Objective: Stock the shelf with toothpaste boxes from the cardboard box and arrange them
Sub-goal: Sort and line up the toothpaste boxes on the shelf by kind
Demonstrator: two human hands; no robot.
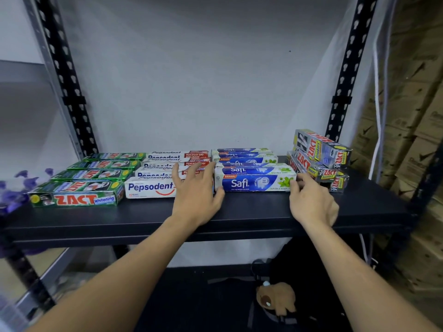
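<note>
The front Safi box (pixel 255 182) lies flat on the shelf (pixel 239 216), long side facing me, between my two hands.

1. Left hand (pixel 195 195): fingers (pixel 191 171) straight and spread, holding nothing. The thumb touches the left end of the box; the other fingers reach over the neighbouring Pepsodent boxes (pixel 148 188).
2. Right hand (pixel 311 200): fingers (pixel 305 179) partly curled at the right end of the box, thumb on its front corner. I cannot tell whether this is a pinch or only a press.

Beyond my fingertips, the Safi row (pixel 244 159) runs back toward the wall. Under and left of my left fingers, the Pepsodent boxes form a similar row; further left again, the ZACT Whitening boxes (pixel 76 198) form a third. Just right of my right fingers, the ZACT Smokers boxes (pixel 321 149) sit stacked and skewed, not square to the shelf edge.

Progress, as judged: stocking appears well advanced, with four product groups on the shelf. The step in hand appears to be squaring the front Safi box with its row. The skewed Smokers stack probably remains to be straightened. The cardboard box is not identifiable in view, so the remaining stock cannot be judged.
</note>
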